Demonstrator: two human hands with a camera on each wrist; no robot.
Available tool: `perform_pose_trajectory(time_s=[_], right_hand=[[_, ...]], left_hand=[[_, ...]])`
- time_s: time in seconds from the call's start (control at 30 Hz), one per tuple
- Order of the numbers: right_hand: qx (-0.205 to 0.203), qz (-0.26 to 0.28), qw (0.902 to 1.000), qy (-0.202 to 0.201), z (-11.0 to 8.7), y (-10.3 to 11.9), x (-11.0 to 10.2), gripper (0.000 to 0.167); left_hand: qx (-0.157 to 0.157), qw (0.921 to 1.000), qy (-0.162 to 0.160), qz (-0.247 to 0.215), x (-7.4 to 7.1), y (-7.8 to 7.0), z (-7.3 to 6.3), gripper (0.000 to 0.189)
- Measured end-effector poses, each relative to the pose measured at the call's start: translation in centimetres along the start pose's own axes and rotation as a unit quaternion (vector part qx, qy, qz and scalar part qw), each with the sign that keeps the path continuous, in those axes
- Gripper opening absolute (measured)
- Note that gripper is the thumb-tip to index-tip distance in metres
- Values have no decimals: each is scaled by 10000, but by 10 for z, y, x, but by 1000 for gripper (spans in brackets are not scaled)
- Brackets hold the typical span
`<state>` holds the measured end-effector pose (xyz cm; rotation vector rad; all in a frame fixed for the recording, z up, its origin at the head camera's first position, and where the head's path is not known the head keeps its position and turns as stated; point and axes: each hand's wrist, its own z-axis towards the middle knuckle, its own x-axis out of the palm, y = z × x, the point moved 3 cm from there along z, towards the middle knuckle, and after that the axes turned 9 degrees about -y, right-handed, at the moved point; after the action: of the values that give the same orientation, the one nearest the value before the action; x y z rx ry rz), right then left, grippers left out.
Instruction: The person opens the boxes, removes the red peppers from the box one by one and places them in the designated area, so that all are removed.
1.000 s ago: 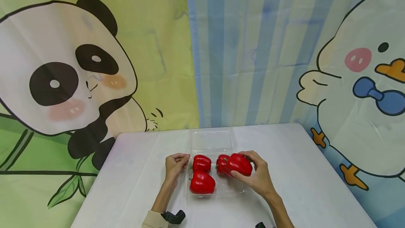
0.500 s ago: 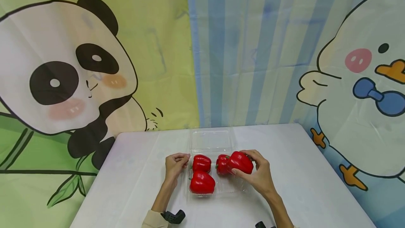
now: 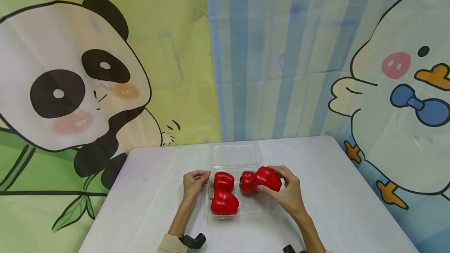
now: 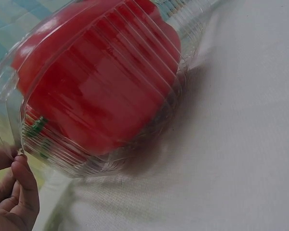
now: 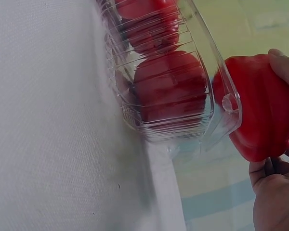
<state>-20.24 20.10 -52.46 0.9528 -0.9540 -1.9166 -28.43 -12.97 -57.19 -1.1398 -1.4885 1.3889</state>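
Observation:
My right hand (image 3: 289, 190) grips a red bell pepper (image 3: 268, 179) over the right side of a clear plastic clamshell box (image 3: 253, 207). In the right wrist view, the held bell pepper (image 5: 262, 106) is above the box's rim, thumb on one side and fingers on the other. My left hand (image 3: 194, 184) pinches the box's left rim between thumb and finger, as the left wrist view shows. Inside the box, two red bell peppers (image 3: 225, 202) lie on the left, one behind the other. Another bell pepper (image 3: 247, 182) lies at the back right, partly hidden by the held one.
The box's clear lid (image 3: 235, 156) lies folded back toward the far edge of the white table (image 3: 161, 167). Behind the table hang cartoon-printed curtains (image 3: 253, 69). Dark devices (image 3: 192, 241) are strapped to the wrists.
My right hand has raised the bell pepper slightly, up and a little to the right. The left hand keeps its pinch on the rim.

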Motion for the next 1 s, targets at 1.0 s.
perform_pose_trajectory(time_s=[1.0], right_hand=[[28, -251, 9996, -161, 12, -7, -3, 67]], left_hand=[[-56, 10000, -22, 7, 1, 2, 1, 22]])
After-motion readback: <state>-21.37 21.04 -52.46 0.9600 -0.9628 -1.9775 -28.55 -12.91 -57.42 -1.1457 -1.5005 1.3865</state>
